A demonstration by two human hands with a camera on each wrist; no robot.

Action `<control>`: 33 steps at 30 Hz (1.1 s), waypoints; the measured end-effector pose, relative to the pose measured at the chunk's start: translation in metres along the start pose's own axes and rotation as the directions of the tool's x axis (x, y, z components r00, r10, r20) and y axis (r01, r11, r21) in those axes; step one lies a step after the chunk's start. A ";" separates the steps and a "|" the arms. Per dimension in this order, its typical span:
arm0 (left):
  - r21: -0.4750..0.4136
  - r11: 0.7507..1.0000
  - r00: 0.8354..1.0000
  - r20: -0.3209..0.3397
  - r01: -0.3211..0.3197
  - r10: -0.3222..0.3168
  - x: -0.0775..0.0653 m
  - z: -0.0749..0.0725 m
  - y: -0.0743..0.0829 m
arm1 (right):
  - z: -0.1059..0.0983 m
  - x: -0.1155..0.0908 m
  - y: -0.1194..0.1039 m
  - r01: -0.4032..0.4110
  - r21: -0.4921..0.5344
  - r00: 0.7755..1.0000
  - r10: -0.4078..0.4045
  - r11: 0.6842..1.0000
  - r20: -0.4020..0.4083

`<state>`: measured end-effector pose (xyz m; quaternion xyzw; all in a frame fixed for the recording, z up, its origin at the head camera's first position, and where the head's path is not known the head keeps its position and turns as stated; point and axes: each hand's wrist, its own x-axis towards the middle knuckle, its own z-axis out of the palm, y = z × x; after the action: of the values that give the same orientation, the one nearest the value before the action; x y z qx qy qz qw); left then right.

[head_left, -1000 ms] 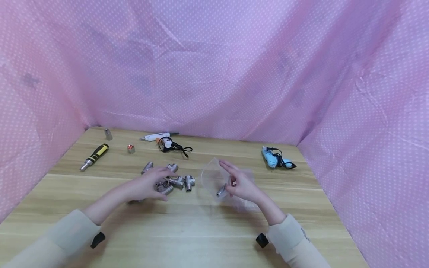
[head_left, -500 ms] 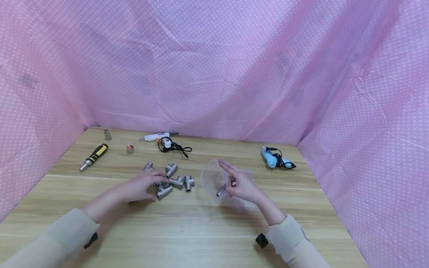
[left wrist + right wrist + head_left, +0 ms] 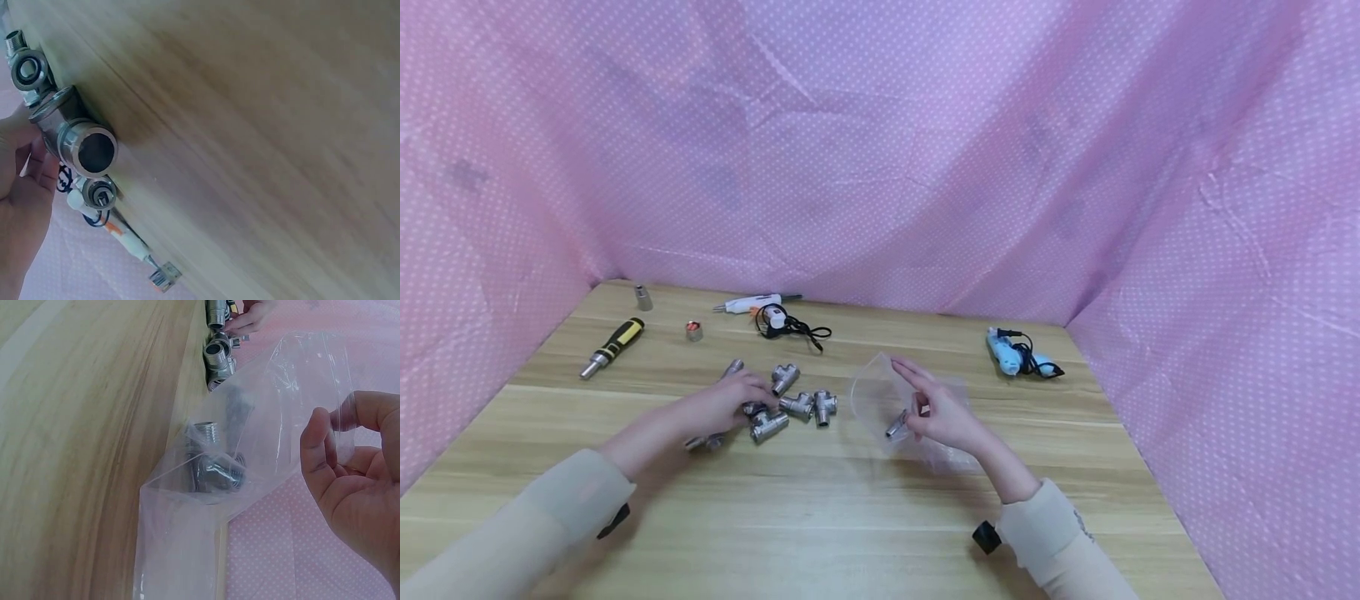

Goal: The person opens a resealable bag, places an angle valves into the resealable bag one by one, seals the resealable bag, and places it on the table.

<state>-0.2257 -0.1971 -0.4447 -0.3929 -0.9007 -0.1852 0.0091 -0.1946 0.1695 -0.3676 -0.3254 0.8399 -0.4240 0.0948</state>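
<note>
In the head view, my left hand (image 3: pixel 722 406) reaches into a loose group of metal tee pipe fittings (image 3: pixel 769 426), its fingers and thumb curled about one of them. In the left wrist view, that thumb and the fingers sit behind a large tee fitting (image 3: pixel 69 128), which partly hides their tips. My right hand (image 3: pixel 947 418) pinches the edge of a clear plastic bag (image 3: pixel 281 419) and holds its mouth raised. One tee fitting (image 3: pixel 212 470) lies inside the bag, seen through the plastic.
Behind the fittings lie a white pen-shaped tool (image 3: pixel 752 303) and its black cord (image 3: pixel 801 327). A yellow-black screwdriver (image 3: pixel 613 347), a small metal cup-like piece (image 3: pixel 693 331) and a metal cylinder (image 3: pixel 642 297) are at left. A light-blue corded tool (image 3: pixel 1006 354) rests at back right.
My left hand has drawn back slightly to the left and curled in among the fittings, uncovering several of them. The right hand and the bag have stayed in place.
</note>
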 end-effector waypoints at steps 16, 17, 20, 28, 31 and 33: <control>0.029 0.999 0.999 -0.036 -0.038 0.039 -0.001 -0.005 -0.002 | 0.000 0.000 0.000 -0.009 0.021 1.000 0.009 1.000 0.006; 0.023 0.999 0.999 -0.027 -0.028 0.029 -0.002 -0.006 -0.001 | 0.000 0.000 -0.001 -0.010 0.020 1.000 0.010 1.000 0.007; -0.028 1.000 1.000 -0.001 0.006 -0.006 -0.002 -0.010 -0.002 | 0.000 0.000 0.001 -0.013 0.015 1.000 0.013 1.000 0.012; -0.187 0.978 0.995 -0.026 0.090 -0.096 0.004 -0.029 0.005 | 0.004 0.004 0.030 0.003 -0.006 1.000 -0.003 1.000 -0.005; -0.202 0.976 0.993 -0.076 0.078 -0.095 0.011 -0.037 0.013 | 0.004 0.006 0.037 0.006 -0.004 1.000 -0.006 1.000 -0.008; -0.195 0.979 0.990 -0.114 0.064 -0.088 0.017 -0.042 0.017 | 0.003 0.006 0.039 0.010 -0.005 1.000 -0.010 1.000 -0.009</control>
<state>-0.2307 -0.1884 -0.3975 -0.3452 -0.8908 -0.2949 0.0194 -0.2163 0.1802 -0.3992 -0.3279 0.8397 -0.4238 0.0881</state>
